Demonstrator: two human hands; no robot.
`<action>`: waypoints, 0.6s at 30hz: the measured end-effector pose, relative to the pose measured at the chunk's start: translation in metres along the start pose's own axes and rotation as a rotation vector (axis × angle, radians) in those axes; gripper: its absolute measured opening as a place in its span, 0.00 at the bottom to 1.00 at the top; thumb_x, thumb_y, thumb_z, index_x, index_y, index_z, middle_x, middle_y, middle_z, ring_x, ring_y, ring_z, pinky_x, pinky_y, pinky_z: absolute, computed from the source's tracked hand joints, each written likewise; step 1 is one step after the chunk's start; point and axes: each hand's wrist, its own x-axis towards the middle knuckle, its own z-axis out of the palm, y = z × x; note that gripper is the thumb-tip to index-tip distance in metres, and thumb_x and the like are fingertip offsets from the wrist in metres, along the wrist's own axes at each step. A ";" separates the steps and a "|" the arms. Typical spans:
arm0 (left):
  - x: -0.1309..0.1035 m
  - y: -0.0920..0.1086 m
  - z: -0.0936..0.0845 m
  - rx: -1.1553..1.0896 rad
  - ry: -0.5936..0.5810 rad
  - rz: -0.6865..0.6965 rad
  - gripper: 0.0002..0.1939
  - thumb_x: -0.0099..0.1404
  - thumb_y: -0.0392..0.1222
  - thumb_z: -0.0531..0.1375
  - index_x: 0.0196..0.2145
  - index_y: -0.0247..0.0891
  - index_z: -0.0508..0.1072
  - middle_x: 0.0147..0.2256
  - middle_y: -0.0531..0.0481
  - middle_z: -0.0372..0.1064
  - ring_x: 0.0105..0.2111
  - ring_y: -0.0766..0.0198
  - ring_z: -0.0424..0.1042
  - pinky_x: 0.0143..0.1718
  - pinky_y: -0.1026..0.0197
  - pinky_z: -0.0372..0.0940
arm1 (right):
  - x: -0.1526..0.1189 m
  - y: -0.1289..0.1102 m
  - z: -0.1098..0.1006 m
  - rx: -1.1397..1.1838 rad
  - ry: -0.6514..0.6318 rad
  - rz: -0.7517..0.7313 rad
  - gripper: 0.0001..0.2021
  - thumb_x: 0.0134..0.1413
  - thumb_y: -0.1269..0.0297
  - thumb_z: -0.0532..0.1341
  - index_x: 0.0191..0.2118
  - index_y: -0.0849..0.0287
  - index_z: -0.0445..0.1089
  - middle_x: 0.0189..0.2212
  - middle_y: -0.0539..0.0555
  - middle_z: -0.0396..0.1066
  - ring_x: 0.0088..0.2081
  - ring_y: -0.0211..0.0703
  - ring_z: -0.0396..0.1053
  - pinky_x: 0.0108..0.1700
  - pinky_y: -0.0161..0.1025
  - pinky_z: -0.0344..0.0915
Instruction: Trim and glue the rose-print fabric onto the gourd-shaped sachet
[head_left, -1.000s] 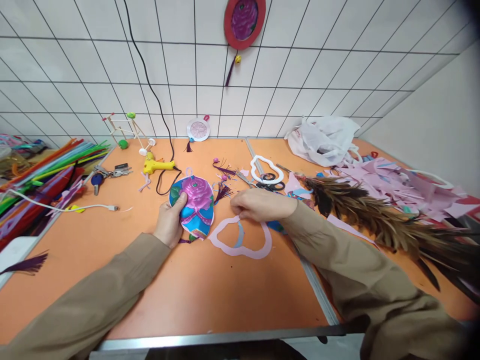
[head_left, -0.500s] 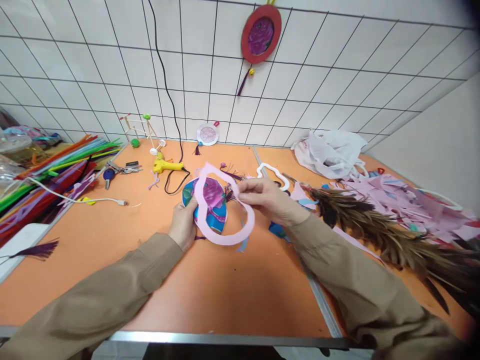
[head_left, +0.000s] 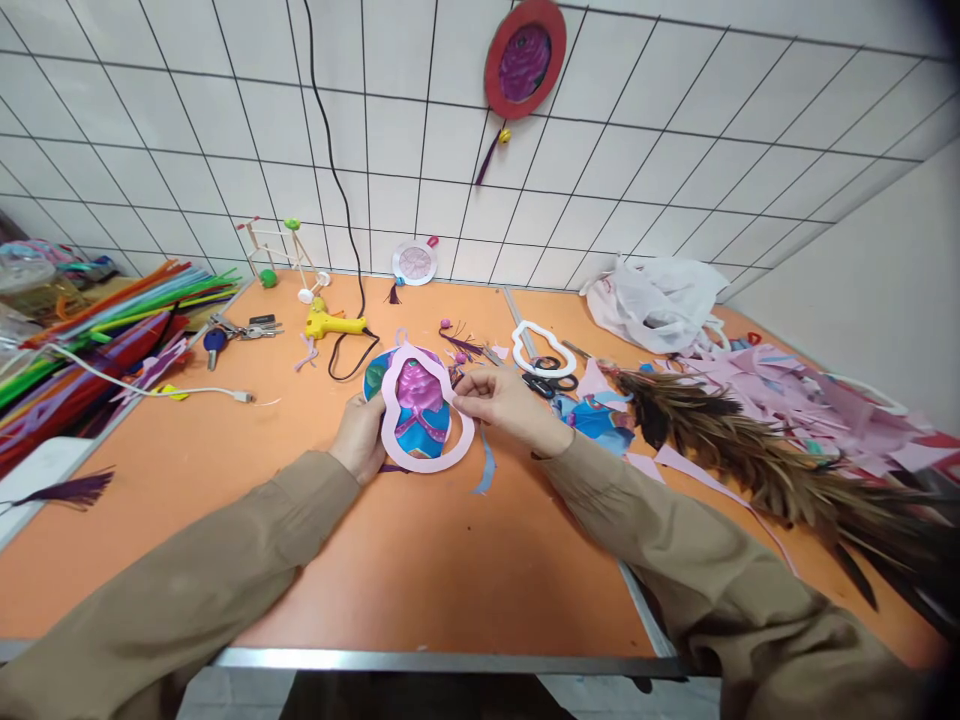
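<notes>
Wears a long, plain khaki-brown left sleeve (head_left: pixel 180 575) at the lower left of the frame and a matching right sleeve (head_left: pixel 675 530) at the lower right. Cut loose and roomy, with soft creases along the left forearm and deeper, shadowed folds towards the bottom right corner. Narrows at the wrists to plain cuffs (head_left: pixel 322 485), leaving left hand (head_left: pixel 360 437) and right hand (head_left: pixel 514 405) bare near mid-frame.
</notes>
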 end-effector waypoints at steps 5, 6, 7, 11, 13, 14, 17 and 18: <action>0.000 0.000 -0.001 0.017 -0.021 -0.012 0.14 0.49 0.41 0.73 0.32 0.33 0.78 0.30 0.43 0.80 0.35 0.51 0.79 0.42 0.52 0.74 | -0.001 0.003 0.001 0.024 -0.025 0.016 0.10 0.40 0.61 0.66 0.23 0.60 0.66 0.13 0.46 0.64 0.17 0.33 0.62 0.21 0.33 0.57; 0.000 0.000 -0.001 0.023 -0.023 -0.018 0.15 0.49 0.42 0.73 0.32 0.33 0.78 0.30 0.43 0.80 0.34 0.51 0.79 0.42 0.52 0.74 | -0.001 0.004 0.002 0.030 -0.029 0.019 0.10 0.40 0.60 0.66 0.23 0.59 0.66 0.13 0.46 0.64 0.16 0.34 0.62 0.21 0.33 0.57; -0.001 0.000 -0.002 0.027 -0.028 -0.021 0.15 0.49 0.43 0.73 0.33 0.33 0.78 0.30 0.44 0.80 0.34 0.51 0.79 0.41 0.52 0.74 | -0.001 0.006 0.003 0.033 -0.032 0.024 0.11 0.40 0.59 0.66 0.23 0.59 0.66 0.13 0.46 0.64 0.16 0.34 0.62 0.21 0.33 0.57; -0.002 0.000 -0.002 0.041 -0.041 -0.016 0.14 0.49 0.43 0.73 0.32 0.33 0.78 0.29 0.45 0.80 0.31 0.55 0.79 0.38 0.55 0.75 | -0.001 0.005 0.001 -0.019 -0.042 -0.002 0.11 0.43 0.58 0.65 0.23 0.59 0.65 0.14 0.46 0.64 0.17 0.33 0.61 0.22 0.33 0.57; -0.002 0.002 -0.002 0.047 -0.045 -0.024 0.13 0.51 0.42 0.72 0.32 0.33 0.78 0.30 0.45 0.80 0.31 0.56 0.79 0.38 0.57 0.75 | -0.004 -0.001 -0.007 -0.074 -0.005 -0.127 0.11 0.46 0.59 0.64 0.25 0.60 0.65 0.17 0.47 0.65 0.19 0.34 0.62 0.23 0.34 0.58; -0.002 0.002 -0.001 0.042 -0.049 -0.028 0.13 0.52 0.42 0.72 0.33 0.33 0.78 0.31 0.45 0.80 0.32 0.56 0.79 0.39 0.57 0.74 | -0.006 -0.006 -0.012 -0.112 0.036 -0.229 0.10 0.48 0.59 0.63 0.26 0.59 0.66 0.19 0.48 0.67 0.21 0.35 0.63 0.24 0.34 0.60; -0.003 0.003 0.000 0.008 -0.065 -0.041 0.16 0.52 0.44 0.72 0.36 0.33 0.79 0.33 0.44 0.81 0.34 0.55 0.80 0.43 0.55 0.74 | -0.017 -0.025 -0.028 -0.406 0.217 -0.605 0.04 0.55 0.66 0.60 0.30 0.58 0.69 0.26 0.51 0.72 0.26 0.38 0.67 0.28 0.37 0.63; -0.003 0.003 0.000 0.000 -0.069 -0.043 0.16 0.52 0.44 0.72 0.36 0.33 0.79 0.34 0.43 0.81 0.35 0.54 0.80 0.44 0.54 0.74 | -0.021 -0.031 -0.032 -0.523 0.272 -0.757 0.04 0.56 0.69 0.60 0.31 0.57 0.70 0.28 0.51 0.73 0.29 0.40 0.69 0.30 0.38 0.65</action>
